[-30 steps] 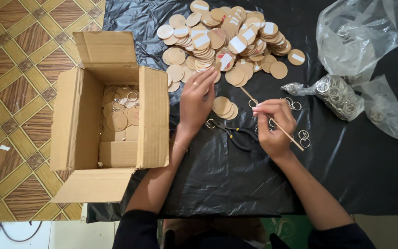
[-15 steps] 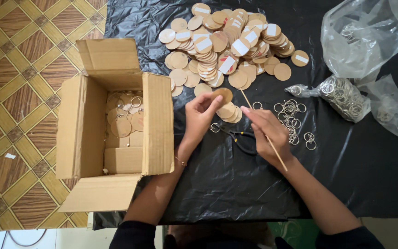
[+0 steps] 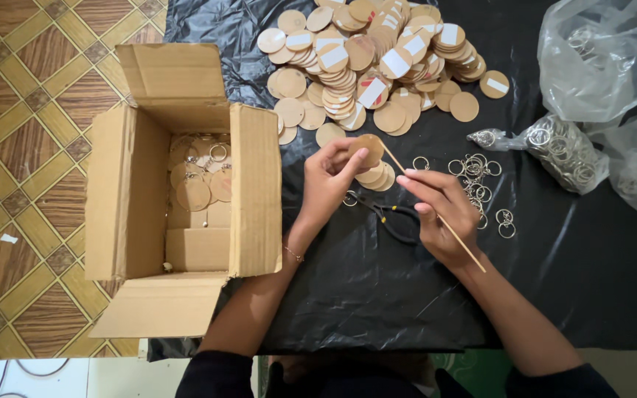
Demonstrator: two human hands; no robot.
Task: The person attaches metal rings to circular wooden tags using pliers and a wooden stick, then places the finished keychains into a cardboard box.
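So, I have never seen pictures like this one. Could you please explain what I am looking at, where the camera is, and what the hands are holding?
There is no machine here: these are a person's two bare hands. The camera sits on the person's head and looks down, so both arms reach up into the picture from the bottom edge.

The work surface is a black plastic sheet next to a patterned tiled floor. On the sheet lie a pile of round wooden discs, loose metal key rings, black pliers and clear plastic bags, one with more rings inside. An open cardboard box at the left contains discs with rings attached.

The left hand pinches one wooden disc. The right hand holds a thin wooden stick, whose tip reaches up to that disc.
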